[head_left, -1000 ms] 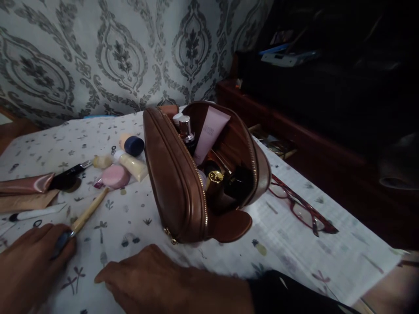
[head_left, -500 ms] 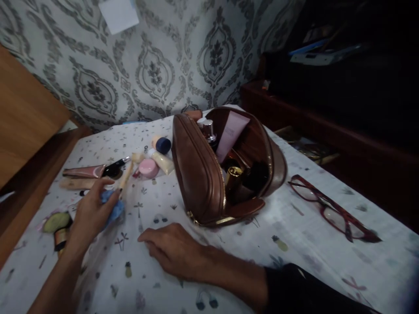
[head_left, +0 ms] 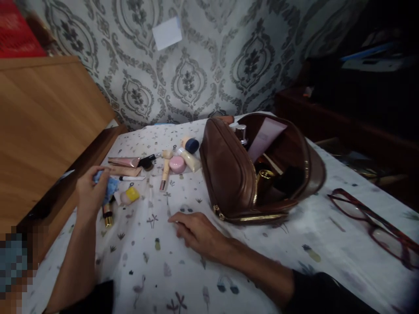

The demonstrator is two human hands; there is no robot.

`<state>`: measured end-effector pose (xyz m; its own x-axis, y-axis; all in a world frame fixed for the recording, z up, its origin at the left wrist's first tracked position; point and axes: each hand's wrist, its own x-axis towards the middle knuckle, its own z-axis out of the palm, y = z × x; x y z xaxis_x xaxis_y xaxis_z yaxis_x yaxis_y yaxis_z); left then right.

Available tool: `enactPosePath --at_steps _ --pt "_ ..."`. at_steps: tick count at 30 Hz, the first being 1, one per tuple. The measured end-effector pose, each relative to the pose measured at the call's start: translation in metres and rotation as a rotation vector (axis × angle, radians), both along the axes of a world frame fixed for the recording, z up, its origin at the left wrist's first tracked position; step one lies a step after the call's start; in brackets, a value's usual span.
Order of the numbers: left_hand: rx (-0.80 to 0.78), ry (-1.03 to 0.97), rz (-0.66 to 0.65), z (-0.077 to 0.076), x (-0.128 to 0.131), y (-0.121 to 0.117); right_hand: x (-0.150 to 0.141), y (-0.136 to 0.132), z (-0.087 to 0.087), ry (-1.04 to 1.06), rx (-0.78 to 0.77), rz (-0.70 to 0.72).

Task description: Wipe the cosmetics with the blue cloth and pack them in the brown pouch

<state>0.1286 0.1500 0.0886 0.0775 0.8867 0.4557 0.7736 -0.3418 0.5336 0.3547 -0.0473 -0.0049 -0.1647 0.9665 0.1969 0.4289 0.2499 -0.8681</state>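
Note:
My left hand is closed on a crumpled, soft-looking light-blue thing at the left of the table. Just below it lies a dark tube with a gold end, partly hidden. Close to its right are a small yellow-ended item and a white pen-like stick. My right hand rests on the cloth in front of the brown makeup bag, holding nothing, its fingers loosely bent and the index finger extended. The bag is unzipped, with a pink tube and a gold-capped item inside.
A pink round jar, a cream tube, a navy-capped bottle, a concealer-like tube and a rose tube lie behind the hands. Red-framed glasses lie at the right. A wooden panel borders the left.
The view has swung left. My left hand has moved left with the blue thing, over the dark tube, and the yellow-ended item now shows beside it. My right hand stays near the bag.

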Motion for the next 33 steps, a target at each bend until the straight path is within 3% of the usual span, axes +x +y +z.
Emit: enactPosePath --at_steps 4,8,11,15,18,22,26,29,31,33 --pt "-0.046 0.115 0.253 0.004 -0.039 0.018 -0.001 0.001 -0.001 0.011 -0.013 0.008" --pt "-0.149 0.256 0.326 -0.003 -0.060 0.029 -0.001 0.000 0.004 0.021 -0.054 0.025" --pt "-0.238 0.413 0.300 -0.011 -0.065 0.033 -0.001 -0.001 0.007 0.015 -0.077 0.032" --pt "-0.342 0.490 0.082 -0.019 -0.070 0.035 -0.001 0.000 0.006 0.005 -0.097 0.033" --pt "-0.415 0.417 -0.028 -0.022 -0.078 0.039 -0.002 0.000 0.005 0.011 -0.099 0.030" --pt "-0.414 0.312 -0.081 -0.027 -0.080 0.044 -0.002 0.001 0.006 0.010 -0.089 0.026" --pt "-0.452 0.009 -0.093 -0.032 -0.055 0.034 -0.002 0.002 0.005 0.008 -0.093 0.025" --pt "-0.535 -0.267 -0.236 -0.031 -0.031 0.022 -0.003 0.002 0.005 0.018 -0.104 0.020" --pt "-0.479 -0.346 -0.299 -0.026 -0.027 0.018 -0.003 0.002 0.005 0.020 -0.105 0.021" --pt "-0.349 -0.275 -0.257 -0.018 -0.036 0.018 -0.003 0.001 0.006 0.016 -0.102 0.027"
